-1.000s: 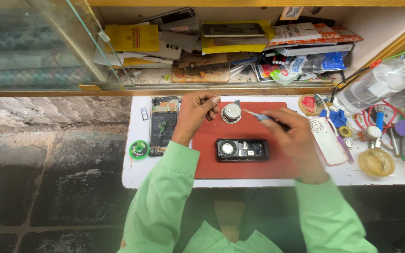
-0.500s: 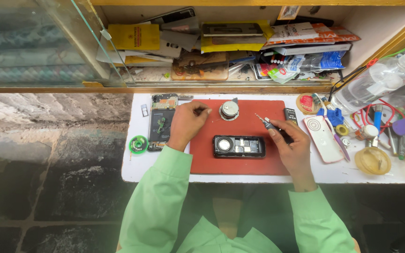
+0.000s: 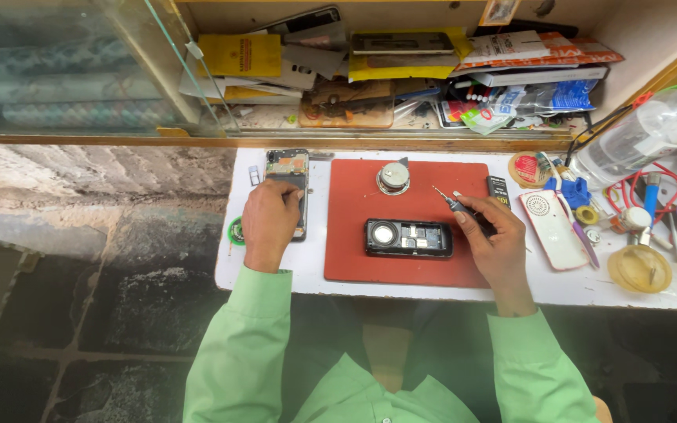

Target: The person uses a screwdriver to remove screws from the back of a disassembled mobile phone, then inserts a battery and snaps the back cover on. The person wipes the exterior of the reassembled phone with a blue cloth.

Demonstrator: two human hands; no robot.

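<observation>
While the left hand lies flat on an opened phone, the right hand's grip clamps a screwdriver.

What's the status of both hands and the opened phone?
Left hand resting on circuit board. Right hand holding screwdriver. Opened phone untouched on red mat.

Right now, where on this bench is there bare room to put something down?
The red rectangular mat is bare along its left side, between the left hand and the opened black phone, and along its front edge. The white benchtop has a bare strip in front of the mat. The far right is crowded with tools around the yellow round lid. The right hand holds a thin screwdriver.
</observation>
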